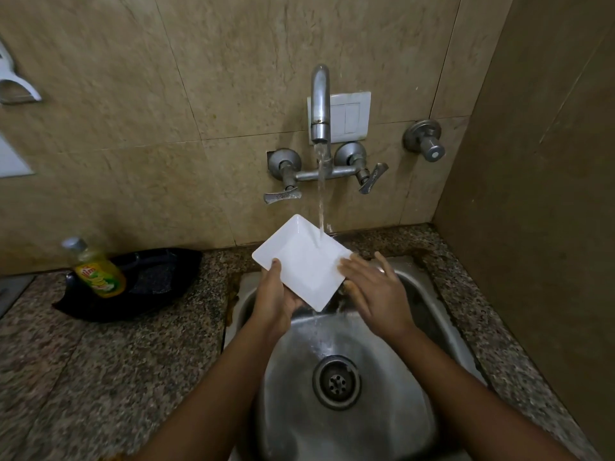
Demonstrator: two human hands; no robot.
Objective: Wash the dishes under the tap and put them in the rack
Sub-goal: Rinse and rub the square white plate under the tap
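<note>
Plate (301, 257) under tap (320, 104), L hand (276, 294) grip curled round it, R hand (376, 291) flat; soap bottle (96, 271) left.

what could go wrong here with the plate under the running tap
The wet white plate is held by the left hand alone, at one edge; it could slip into the steel sink and chip. The right hand only lies flat on it. The stream hitting the tilted plate may splash onto the counter.
</note>
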